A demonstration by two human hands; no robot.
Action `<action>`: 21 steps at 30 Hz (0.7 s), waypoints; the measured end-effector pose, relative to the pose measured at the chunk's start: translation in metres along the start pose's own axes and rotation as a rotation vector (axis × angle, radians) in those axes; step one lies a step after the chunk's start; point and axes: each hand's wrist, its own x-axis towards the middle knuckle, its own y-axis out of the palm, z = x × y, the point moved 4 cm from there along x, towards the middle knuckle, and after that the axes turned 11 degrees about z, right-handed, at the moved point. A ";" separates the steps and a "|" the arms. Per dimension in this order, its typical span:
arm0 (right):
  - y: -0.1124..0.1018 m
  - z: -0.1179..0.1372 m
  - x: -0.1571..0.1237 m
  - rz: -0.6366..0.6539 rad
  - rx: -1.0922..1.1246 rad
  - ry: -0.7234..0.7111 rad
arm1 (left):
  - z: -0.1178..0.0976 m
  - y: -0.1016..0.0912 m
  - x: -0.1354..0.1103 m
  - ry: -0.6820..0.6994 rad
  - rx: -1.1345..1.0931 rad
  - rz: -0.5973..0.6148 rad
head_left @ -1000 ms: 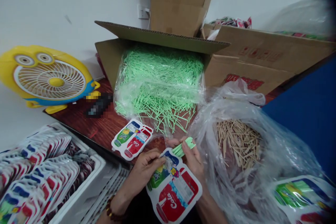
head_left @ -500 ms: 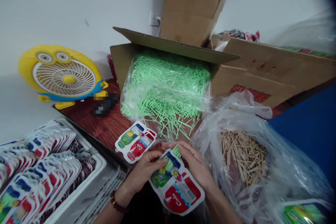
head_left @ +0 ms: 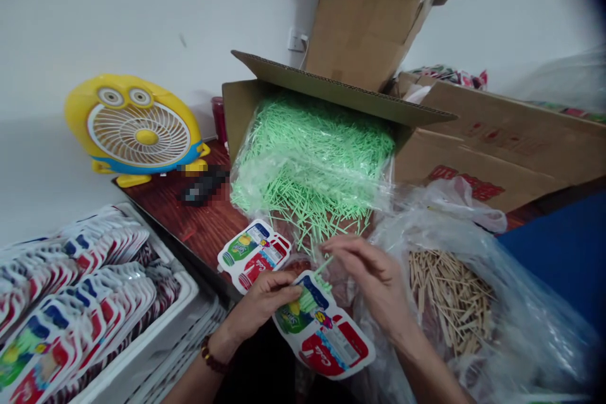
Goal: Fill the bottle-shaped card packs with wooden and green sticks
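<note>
My left hand (head_left: pixel 260 303) grips a printed pouch (head_left: pixel 334 344) by its upper left edge, thumb on the front. The pouch carries a green Sprite bottle and a red Cola cup picture. Several pale green sticks (head_left: pixel 312 290) show in its Sprite side. Over the pouch's top edge, my right hand (head_left: pixel 374 281) is closed, its fingertips at the upper end of one green stick (head_left: pixel 324 266) that pokes out at a slant. A second pouch (head_left: pixel 255 254) of the same print lies on the table just beyond my left hand.
An open cardboard box (head_left: pixel 331 85) holds a bag of loose green sticks (head_left: pixel 322 151), some spilled in front. Brown wooden sticks (head_left: pixel 449 297) fill a clear bag at right. A white crate (head_left: pixel 184 287) of pouches stands at left. A yellow fan (head_left: pixel 78 104) and a blurred dark object (head_left: pixel 203 188) sit behind.
My right hand has drawn back to the right from the pouch's top, and a single green stick now stands out there. My left hand keeps its hold. The view has shifted slightly left.
</note>
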 end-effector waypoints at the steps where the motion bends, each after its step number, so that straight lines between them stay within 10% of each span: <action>1: -0.007 -0.004 0.005 -0.122 0.024 -0.008 | 0.001 -0.001 0.000 -0.002 0.004 -0.004; 5: -0.027 -0.045 0.030 -0.419 0.136 0.095 | 0.006 -0.004 0.000 0.013 -0.035 -0.027; 14: 0.009 -0.033 -0.003 0.302 -0.222 0.020 | 0.004 -0.013 0.006 0.083 -0.018 -0.142; 21: 0.005 -0.034 -0.026 0.306 -0.160 0.028 | 0.004 0.005 0.015 0.093 -0.032 -0.130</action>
